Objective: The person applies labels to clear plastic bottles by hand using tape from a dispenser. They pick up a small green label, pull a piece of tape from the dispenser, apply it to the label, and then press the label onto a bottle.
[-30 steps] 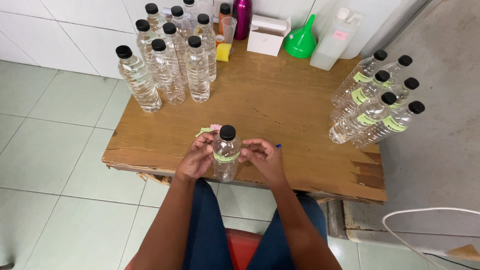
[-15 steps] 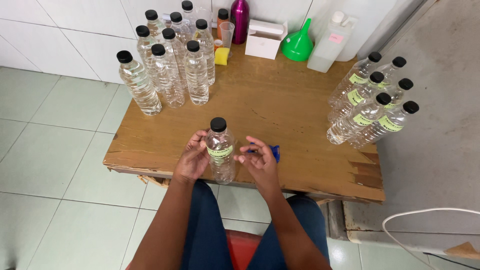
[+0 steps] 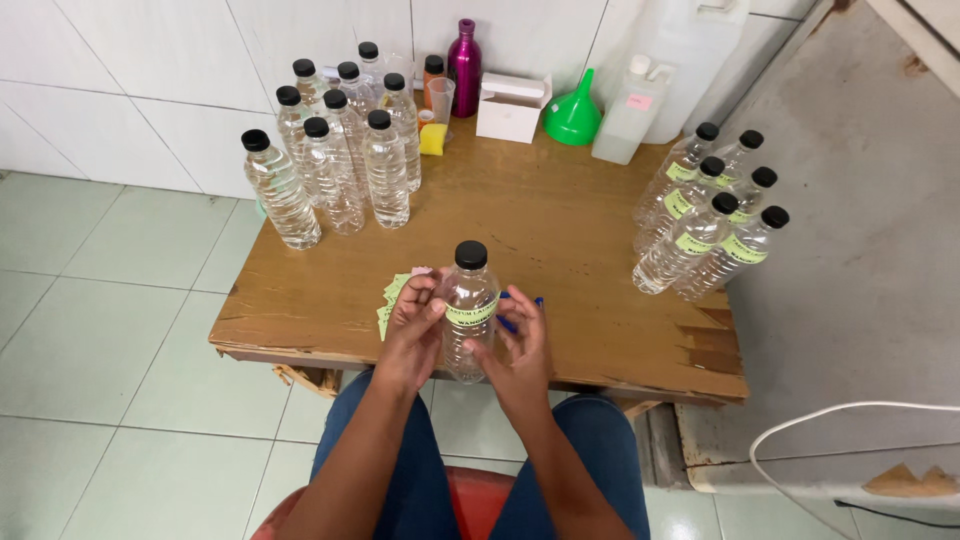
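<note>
At the far left of the worn wooden tabletop (image 3: 560,240) stands a cluster of unlabelled bottles (image 3: 340,160), clear ribbed plastic with black screw caps, all upright. Nearer the front edge lies a small stack of pale green labels (image 3: 392,296), flat paper, partly hidden behind the left hand (image 3: 415,330). That hand wraps the left side of the clear bottle (image 3: 469,310), fingers curled against its wall. The bottle stands near the front edge at the middle, long axis almost vertical, black cap uppermost and tipped slightly away from the person; a green label band circles its smooth, round body. The right hand (image 3: 515,345) presses the bottle's right side with spread fingers, so both hands grasp it between them. Behind, by the tiled wall, sit a white cardboard box (image 3: 512,106) and a green plastic funnel (image 3: 574,112). At the right, labelled bottles (image 3: 712,215) stand grouped together.
</note>
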